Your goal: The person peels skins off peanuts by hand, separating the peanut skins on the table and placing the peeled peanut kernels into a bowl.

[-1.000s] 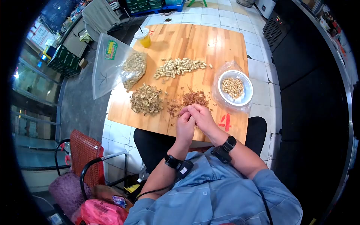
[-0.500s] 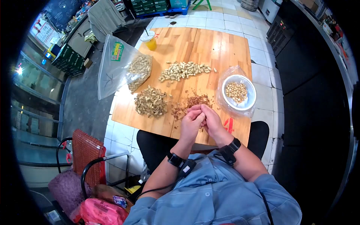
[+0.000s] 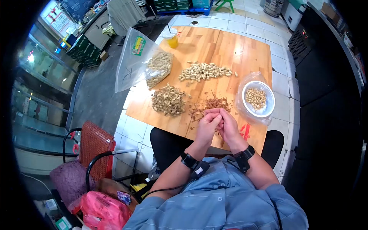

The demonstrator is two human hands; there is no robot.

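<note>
My left hand (image 3: 207,127) and my right hand (image 3: 230,128) meet fingertip to fingertip above the near edge of the wooden table (image 3: 245,57). Both are closed in a pinch, and whatever sits between the fingers is hidden. Just beyond them lies a scatter of reddish-brown peanut skins (image 3: 217,102). To their right, a white bowl (image 3: 272,100) set on clear plastic holds peeled peanut kernels (image 3: 255,98). Left of the hands is a heap of broken peanut shells (image 3: 168,100). Farther back, whole unshelled peanuts (image 3: 205,71) spread in a long pile.
A clear plastic bag (image 3: 132,67) with more peanuts inside leans over the table's left edge. Behind it stands a cup of yellow drink (image 3: 172,41) with a straw. A red woven chair (image 3: 97,149) is at lower left, and a dark cabinet (image 3: 326,103) stands at right.
The camera view has turned, so the table and everything on it appear farther right. My hands stay pinched together over the same spot, with only slight finger movement.
</note>
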